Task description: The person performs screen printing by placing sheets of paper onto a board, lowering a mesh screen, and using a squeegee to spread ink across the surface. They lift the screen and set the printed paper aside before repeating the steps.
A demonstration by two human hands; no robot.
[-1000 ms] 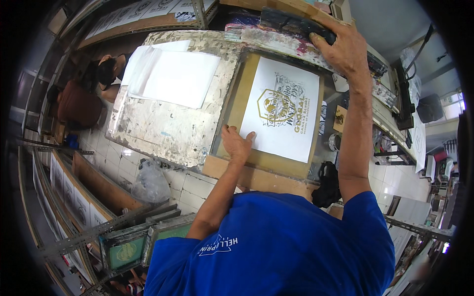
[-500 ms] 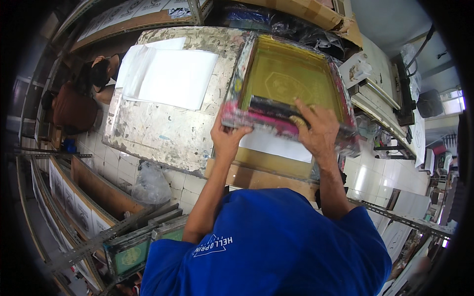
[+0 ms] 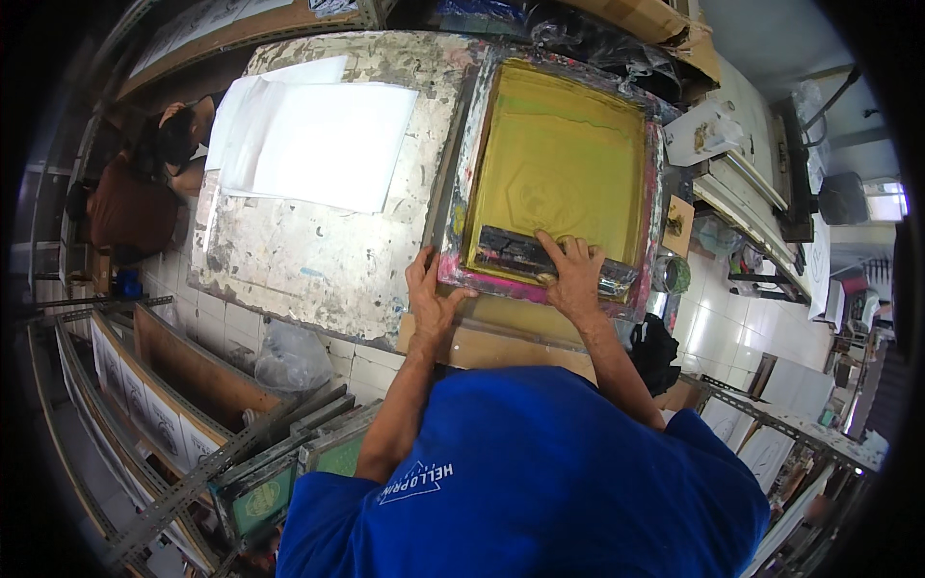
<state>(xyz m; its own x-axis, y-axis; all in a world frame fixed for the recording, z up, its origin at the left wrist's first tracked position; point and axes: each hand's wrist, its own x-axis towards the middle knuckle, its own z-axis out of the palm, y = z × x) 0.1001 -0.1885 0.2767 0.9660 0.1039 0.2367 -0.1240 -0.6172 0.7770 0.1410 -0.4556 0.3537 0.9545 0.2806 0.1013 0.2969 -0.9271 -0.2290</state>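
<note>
A screen printing frame (image 3: pixel 464 193) with a yellow mesh and a faint emblem lies flat at the right of the worktable. My left hand (image 3: pixel 434 303) grips its near left corner, the thumb along the near edge. Inside the frame, at the near end of the mesh, rests a dark squeegee (image 3: pixel 506 249). My right hand (image 3: pixel 576 275) holds the squeegee, its fingers bent over the blade's back. The frame hides whatever is beneath it.
White paper sheets (image 3: pixel 328 144) lie stacked on the paint-stained worktable (image 3: pixel 318 255). A white container (image 3: pixel 701 133) stands beyond the frame's right side. Two people (image 3: pixel 135 207) crouch at the far left. Racks with boards (image 3: pixel 154 385) stand at the lower left, near a clear plastic bag (image 3: pixel 292 356).
The frame has come down from a raised, tilted position to lie flat, covering the white sheet that showed under its near edge. Both hands moved down with it, the right still on the squeegee.
</note>
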